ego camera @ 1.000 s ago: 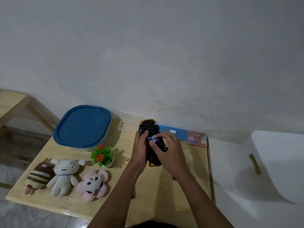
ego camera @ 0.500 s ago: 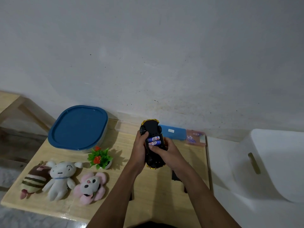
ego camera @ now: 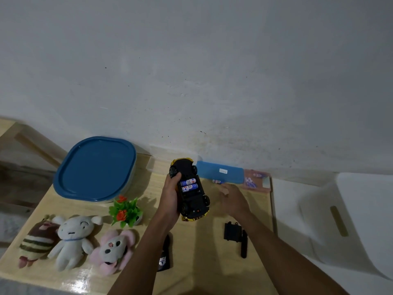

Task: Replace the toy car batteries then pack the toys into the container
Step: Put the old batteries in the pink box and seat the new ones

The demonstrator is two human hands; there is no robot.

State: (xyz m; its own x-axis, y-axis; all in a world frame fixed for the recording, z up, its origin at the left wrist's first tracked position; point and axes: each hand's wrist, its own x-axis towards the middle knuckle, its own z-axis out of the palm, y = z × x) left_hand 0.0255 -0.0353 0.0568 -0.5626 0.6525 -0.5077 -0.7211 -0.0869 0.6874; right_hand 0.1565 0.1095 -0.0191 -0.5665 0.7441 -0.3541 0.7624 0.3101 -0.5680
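We take the toy car (ego camera: 190, 192) as our landmark. It is held belly-up above the wooden table (ego camera: 212, 273), nose toward the wall. Far to its left sits the container (ego camera: 94, 168), its blue lid on. Just past its nose, to the right, lies a long blue box (ego camera: 220, 172). Three plush toys (ego camera: 72, 241) lie well to its left, near the table's front edge.

Our left hand (ego camera: 170, 196) wraps the car's left flank and grasps it. Our right hand (ego camera: 232, 199) hovers to the car's right. It is blurred, but its fingers look loose and empty.

The black cover (ego camera: 231, 231) rests on the table to the right of the car's tail.

Two batteries (ego camera: 189, 185) sit crosswise in the open bay. A loose battery (ego camera: 217, 181) lies to the car's right, against the blue box, just beyond the right fingertips. Its long axis runs roughly crosswise, like the seated pair. The right hand is much the nearer, so we judge the next reach is short and forward.

The cells are blue and white with a red mark, but the lettering is too small to read. The box's white label is equally illegible.
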